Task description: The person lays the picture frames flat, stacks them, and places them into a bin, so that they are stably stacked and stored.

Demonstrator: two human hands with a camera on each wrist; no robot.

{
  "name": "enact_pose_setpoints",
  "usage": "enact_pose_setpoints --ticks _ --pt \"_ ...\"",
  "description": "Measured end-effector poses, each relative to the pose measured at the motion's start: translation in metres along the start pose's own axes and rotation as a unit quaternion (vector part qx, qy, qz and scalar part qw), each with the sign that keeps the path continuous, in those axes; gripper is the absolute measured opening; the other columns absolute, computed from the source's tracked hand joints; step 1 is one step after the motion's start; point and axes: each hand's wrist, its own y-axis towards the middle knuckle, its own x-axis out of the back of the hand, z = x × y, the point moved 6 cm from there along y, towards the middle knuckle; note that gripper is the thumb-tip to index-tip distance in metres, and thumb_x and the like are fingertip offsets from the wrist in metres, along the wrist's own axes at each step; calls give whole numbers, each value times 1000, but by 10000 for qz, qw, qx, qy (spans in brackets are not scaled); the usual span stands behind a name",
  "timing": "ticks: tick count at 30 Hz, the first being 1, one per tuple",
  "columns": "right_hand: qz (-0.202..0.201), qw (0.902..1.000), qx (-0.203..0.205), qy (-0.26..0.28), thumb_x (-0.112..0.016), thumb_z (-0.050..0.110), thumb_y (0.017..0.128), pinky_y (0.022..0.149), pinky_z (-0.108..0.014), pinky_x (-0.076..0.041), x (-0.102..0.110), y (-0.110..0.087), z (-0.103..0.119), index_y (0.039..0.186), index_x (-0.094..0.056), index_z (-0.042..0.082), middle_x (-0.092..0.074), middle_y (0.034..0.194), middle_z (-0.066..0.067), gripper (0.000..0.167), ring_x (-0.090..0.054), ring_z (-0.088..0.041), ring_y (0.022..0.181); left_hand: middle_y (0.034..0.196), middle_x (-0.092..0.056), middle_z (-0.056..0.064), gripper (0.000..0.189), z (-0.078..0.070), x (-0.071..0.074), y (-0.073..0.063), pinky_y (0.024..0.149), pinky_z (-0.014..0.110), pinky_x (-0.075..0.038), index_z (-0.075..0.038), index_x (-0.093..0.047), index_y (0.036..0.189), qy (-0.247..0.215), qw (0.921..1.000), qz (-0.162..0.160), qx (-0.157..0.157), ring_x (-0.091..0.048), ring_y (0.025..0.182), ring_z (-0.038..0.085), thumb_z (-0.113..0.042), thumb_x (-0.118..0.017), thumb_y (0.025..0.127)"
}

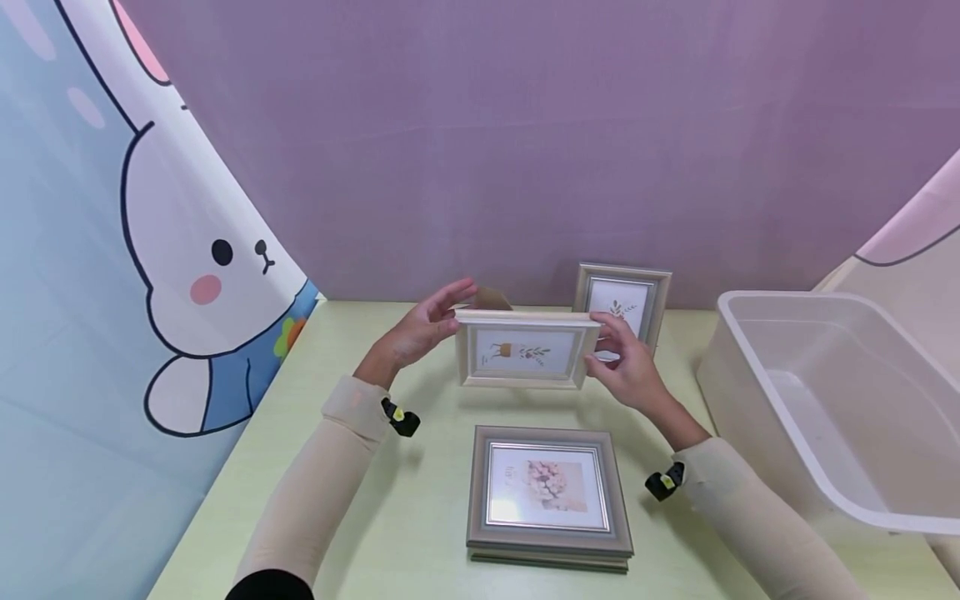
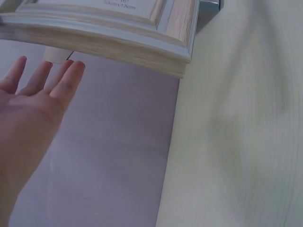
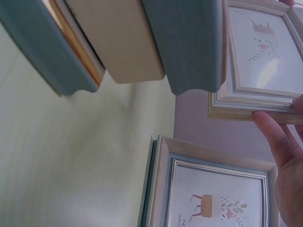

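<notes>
A light wooden picture frame (image 1: 522, 350) with a plant print turned sideways is held above the table. My right hand (image 1: 630, 367) pinches its right end between thumb and fingers. At its left end is my left hand (image 1: 420, 329), its fingers extended behind the frame, as the left wrist view shows too. A brown stand flap (image 1: 492, 298) sticks up behind the frame. Behind my right hand, a second picture frame (image 1: 626, 287) stands upright. Nearer me lies a stack of larger picture frames (image 1: 550, 437), the top one bearing a flower print.
On the right stands a white plastic tub (image 1: 795, 450). A purple cloth (image 1: 525, 150) hangs behind the pale green table (image 1: 420, 533), and a rabbit-printed cloth (image 1: 195, 275) hangs at the left. The stack's frame edges (image 3: 118, 42) fill the upper left of the right wrist view.
</notes>
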Motion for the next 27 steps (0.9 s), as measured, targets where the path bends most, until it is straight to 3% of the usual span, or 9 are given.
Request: enact_pose_setpoints --ticks 3,6,9,18,22,27 --pt "-51 10000 -17 -11 -68 -23 82 63 -25 -63 1 0 1 144 -42 -1 -66 111 -32 71 -70 -39 91 167 -31 10 91 -3 0 -2 129 52 -16 -11 -31 159 396 9989 -257 -19 -26 155 31 -41 -79 88" --pt "-122 9999 13 -112 -67 -26 79 62 -23 -62 2 0 1 142 -42 -4 -66 108 -33 72 -71 -35 89 163 -38 8 68 -6 -2 -5 126 53 -28 -12 -37 157 739 9956 -555 123 -36 149 32 -23 -69 98" --pt "-160 9996 94 -204 -65 -29 77 62 -21 -61 3 -1 2 140 -41 -8 -65 105 -36 71 -71 -33 87 160 -42 7 58 -7 -3 -8 121 51 -37 -12 -41 154 906 9920 -818 319 -44 142 31 -12 -64 101" --pt "-159 9999 -19 -48 -66 -28 78 65 -18 -61 7 -4 3 142 -41 -6 -64 109 -36 72 -67 -1 91 148 -52 13 49 -18 -13 -15 106 33 -52 -4 -49 147 1243 9846 -1186 338 -59 121 20 -13 -64 101" --pt "-191 9997 -57 109 -67 -25 80 65 -19 -61 11 -6 5 145 -40 -4 -64 108 -35 73 -67 2 91 138 -58 16 45 -22 -16 -17 100 30 -55 -3 -53 143 1361 9822 -1261 298 -62 110 15 -14 -64 101" --pt "-196 9992 -131 331 -66 -25 80 65 -22 -62 14 -7 8 145 -38 -6 -62 105 -37 73 -69 1 91 127 -63 16 39 -24 -18 -19 99 38 -57 -5 -58 137 1471 9789 -1382 307 -64 104 14 -13 -66 100"
